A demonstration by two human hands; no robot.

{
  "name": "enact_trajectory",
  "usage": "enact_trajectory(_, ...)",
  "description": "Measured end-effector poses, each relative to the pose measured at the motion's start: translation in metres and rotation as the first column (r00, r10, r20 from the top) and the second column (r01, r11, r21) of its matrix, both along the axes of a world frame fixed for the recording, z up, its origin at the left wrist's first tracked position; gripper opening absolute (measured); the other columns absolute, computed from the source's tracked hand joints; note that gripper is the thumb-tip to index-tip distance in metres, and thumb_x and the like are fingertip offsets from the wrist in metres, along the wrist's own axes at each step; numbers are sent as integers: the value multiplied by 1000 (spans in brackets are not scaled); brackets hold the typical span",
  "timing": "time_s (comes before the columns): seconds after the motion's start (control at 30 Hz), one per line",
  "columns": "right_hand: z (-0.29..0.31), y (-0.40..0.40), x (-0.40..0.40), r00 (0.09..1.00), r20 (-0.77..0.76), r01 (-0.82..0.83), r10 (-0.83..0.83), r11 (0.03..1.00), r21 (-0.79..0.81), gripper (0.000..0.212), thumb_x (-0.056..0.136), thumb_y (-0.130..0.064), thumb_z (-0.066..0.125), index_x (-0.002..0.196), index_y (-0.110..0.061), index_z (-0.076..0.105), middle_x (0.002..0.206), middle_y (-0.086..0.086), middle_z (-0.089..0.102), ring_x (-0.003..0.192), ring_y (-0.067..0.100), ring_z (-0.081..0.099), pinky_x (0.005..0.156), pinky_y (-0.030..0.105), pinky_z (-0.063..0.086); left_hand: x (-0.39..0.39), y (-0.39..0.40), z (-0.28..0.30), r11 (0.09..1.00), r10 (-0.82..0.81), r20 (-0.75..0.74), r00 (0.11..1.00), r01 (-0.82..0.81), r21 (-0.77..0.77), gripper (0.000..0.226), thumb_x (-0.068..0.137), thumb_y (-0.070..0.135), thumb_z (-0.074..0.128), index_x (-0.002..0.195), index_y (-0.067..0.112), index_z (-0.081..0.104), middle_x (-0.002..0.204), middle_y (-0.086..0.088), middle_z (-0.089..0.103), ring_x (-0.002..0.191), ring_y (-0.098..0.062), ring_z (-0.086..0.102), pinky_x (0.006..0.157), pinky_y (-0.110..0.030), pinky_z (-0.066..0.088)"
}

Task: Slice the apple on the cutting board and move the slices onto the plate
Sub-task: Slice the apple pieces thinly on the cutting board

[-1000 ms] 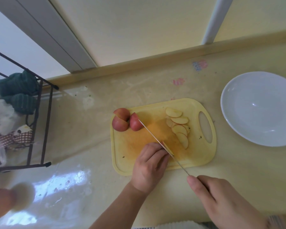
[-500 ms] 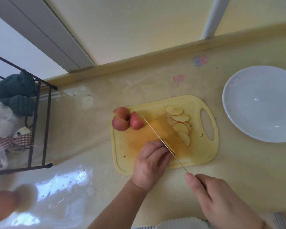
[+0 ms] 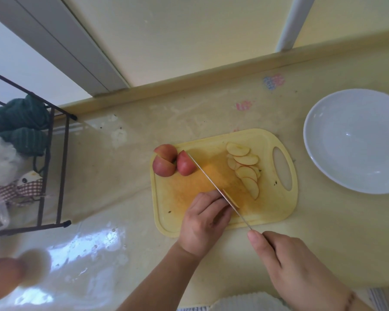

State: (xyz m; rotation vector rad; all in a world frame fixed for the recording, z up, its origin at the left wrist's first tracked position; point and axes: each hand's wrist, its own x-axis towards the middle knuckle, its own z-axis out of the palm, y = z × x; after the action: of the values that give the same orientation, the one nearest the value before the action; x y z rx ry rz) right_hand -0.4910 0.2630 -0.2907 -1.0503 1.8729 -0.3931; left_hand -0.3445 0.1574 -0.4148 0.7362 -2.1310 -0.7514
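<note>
A yellow cutting board (image 3: 276,212) lies on the counter. Three red apple wedges (image 3: 166,163) sit at its far left corner. Several thin slices (image 3: 245,169) fan out near the board's handle hole. My left hand (image 3: 203,221) curls over an apple piece (image 3: 230,199) on the board's near part, most of it hidden under the fingers. My right hand (image 3: 296,274) grips the knife (image 3: 211,181), whose blade runs diagonally across the board and meets that piece beside my left fingertips. The white plate (image 3: 355,140) stands right of the board with nothing on it.
A black wire rack (image 3: 52,167) with green cloths and bags stands at the left. A blurred brown and white object (image 3: 7,272) is at the lower left. The wall and ledge run along the back.
The knife has stayed against the held apple piece, shifting only slightly along it. Both hands keep their grips. The view has shifted a little.
</note>
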Motion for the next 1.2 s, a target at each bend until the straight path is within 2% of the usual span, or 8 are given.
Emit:
enact_trajectory(0.13, -1, -3, 2, 999, -39, 3, -3, 1000, -3, 60, 73, -70, 10, 57, -19, 38, 49, -1, 49, 57, 4, 49, 58, 23, 38, 1, -1, -2, 1000, 3, 14, 1000, -3, 4, 11, 91, 11, 76, 101, 7, 74, 112, 1, 66, 91, -17, 62, 84, -22, 50)
enact_trajectory(0.27, 1, -6, 5, 999, -45, 2, -2, 1000, -9, 61, 73, -69, 8, 59, -19, 39, 50, 2, 44, 58, 2, 50, 58, 21, 38, 2, -1, -2, 1000, -10, 18, 1000, 10, -6, 12, 91, 10, 75, 103, 10, 72, 113, 1, 65, 90, -17, 61, 83, -22, 50)
enact_trajectory(0.4, -1, -3, 3, 1000, -1, 27, -27, 999, -20, 60, 73, -70, 11, 57, -18, 36, 47, -1, 46, 56, 5, 48, 58, 22, 38, 1, -1, -1, 1000, 4, 10, 1000, -4, -7, 10, 92, 11, 75, 101, 7, 73, 113, 2, 63, 92, -16, 62, 82, -24, 53)
enact_trajectory(0.53, 0, 1, 1, 999, 28, 40, -40, 999, -6, 59, 71, -71, 13, 56, -18, 34, 53, -23, 53, 56, 6, 47, 58, 23, 38, 0, 0, 1, 1000, 5, -7, 1000, -5, -14, 9, 93, 12, 74, 101, 9, 71, 112, 3, 62, 91, -17, 63, 78, -28, 56)
enact_trajectory(0.7, 2, 3, 1, 999, 21, 28, -28, 1000, -5, 59, 70, -71, 12, 56, -19, 34, 58, -28, 54, 60, 2, 50, 60, 22, 39, 1, 0, -1, 1000, 11, -3, 1000, -11, -10, 21, 86, 6, 80, 105, 9, 70, 114, 3, 63, 93, -17, 64, 80, -29, 56)
enact_trajectory(0.97, 3, 6, 0, 999, 22, 49, -49, 999, -1, 56, 74, -69, 16, 55, -19, 33, 54, -23, 53, 58, 5, 49, 58, 23, 37, -1, 1, 0, 1000, 4, -18, 1000, -5, -19, 15, 92, 11, 76, 106, 10, 70, 114, 3, 63, 92, -18, 65, 77, -33, 58)
enact_trajectory(1.2, 3, 6, 2, 999, 25, 44, -45, 999, 5, 54, 76, -66, 18, 56, -19, 34, 55, -27, 52, 57, 3, 48, 58, 22, 37, 0, 1, -3, 1000, 14, -12, 1000, -15, -10, 19, 88, 7, 79, 106, 9, 72, 115, 2, 64, 95, -18, 65, 79, -34, 58)
